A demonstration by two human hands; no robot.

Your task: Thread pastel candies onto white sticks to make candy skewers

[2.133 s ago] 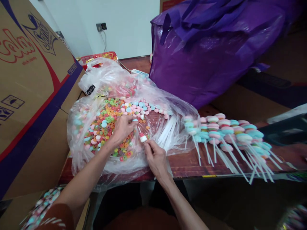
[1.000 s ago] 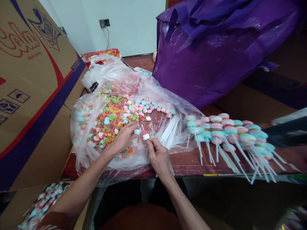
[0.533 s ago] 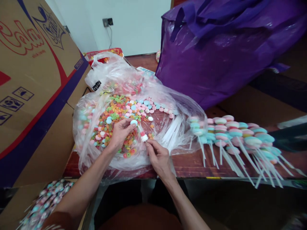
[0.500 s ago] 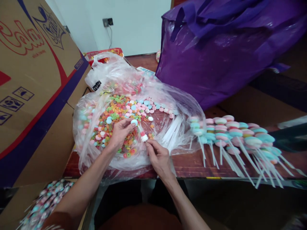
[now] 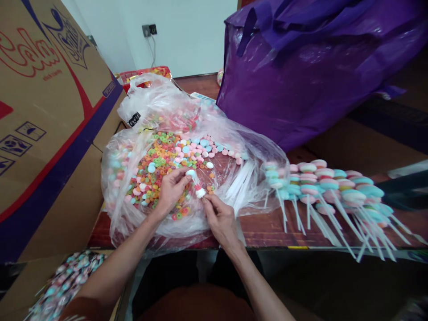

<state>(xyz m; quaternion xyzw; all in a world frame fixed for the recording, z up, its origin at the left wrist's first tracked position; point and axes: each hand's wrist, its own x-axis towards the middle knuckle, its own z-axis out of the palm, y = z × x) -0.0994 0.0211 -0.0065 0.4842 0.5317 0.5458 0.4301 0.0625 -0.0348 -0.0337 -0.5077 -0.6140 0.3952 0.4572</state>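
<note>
Between thumb and fingers, my left hand (image 5: 173, 189) pinches a pale blue and white round candy (image 5: 191, 173) at the upper tip of a white stick. My right hand (image 5: 219, 218) grips that candy stick (image 5: 199, 191) by its lower end, where white and red pieces are threaded. Both hands are over an open clear plastic bag (image 5: 133, 223). Inside it lie many small coloured ring candies (image 5: 163, 154) and pastel round candies (image 5: 203, 149). A bundle of bare white sticks (image 5: 241, 183) rests at the bag's right side.
Finished-looking candy skewers (image 5: 329, 185) lie piled on the wooden table (image 5: 261, 232) to the right. A large purple bag (image 5: 287, 84) stands behind them. At left is a tall cardboard box (image 5: 50, 111); below it, more wrapped candy sticks (image 5: 67, 281) fill a carton.
My left hand has moved slightly right and down, bringing the blue and white candy onto the stick's tip. My right hand has stayed almost still.
</note>
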